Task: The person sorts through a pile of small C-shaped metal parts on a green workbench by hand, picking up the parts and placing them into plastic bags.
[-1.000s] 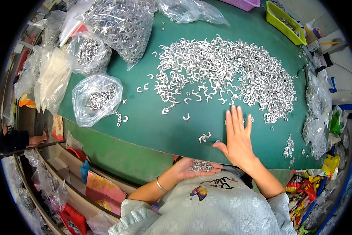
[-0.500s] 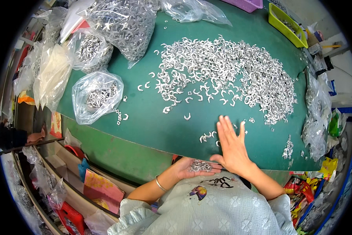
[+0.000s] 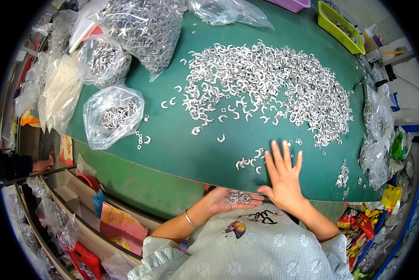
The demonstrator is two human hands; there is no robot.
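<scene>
Silvery metal clips lie in a wide heap [image 3: 270,88] over the green surface [image 3: 181,149], toward twelve o'clock from the person. The right hand [image 3: 283,179] rests flat, fingers spread, just beside a small cluster of clips [image 3: 249,162] at its ten o'clock. The left hand [image 3: 228,199] is cupped palm-up below the surface edge, cradling a little pile of clips [image 3: 237,197]. Sweeping well likely calls for a flat palm, dragging the cluster straight over the edge into the cupped hand held close beneath.
</scene>
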